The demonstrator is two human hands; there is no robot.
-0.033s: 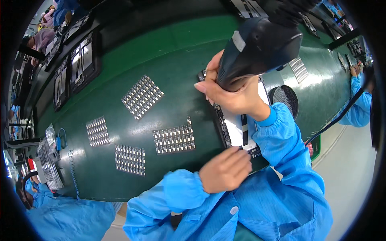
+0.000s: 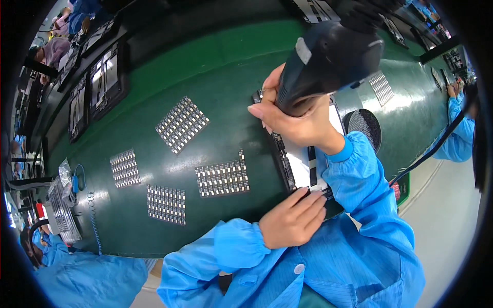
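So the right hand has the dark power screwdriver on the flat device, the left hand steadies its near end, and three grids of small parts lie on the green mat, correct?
Not quite: the head view shows four grids of small parts on the green mat, not three. The right hand does grip the dark power screwdriver over the flat device, and the left hand rests on its near end.

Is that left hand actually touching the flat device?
Touching: the head view shows the left hand with fingertips pressed on the device edge.

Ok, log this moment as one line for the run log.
right hand: grips dark power screwdriver over flat device | left hand: rests on device's near end | green mat: four sheets of small parts
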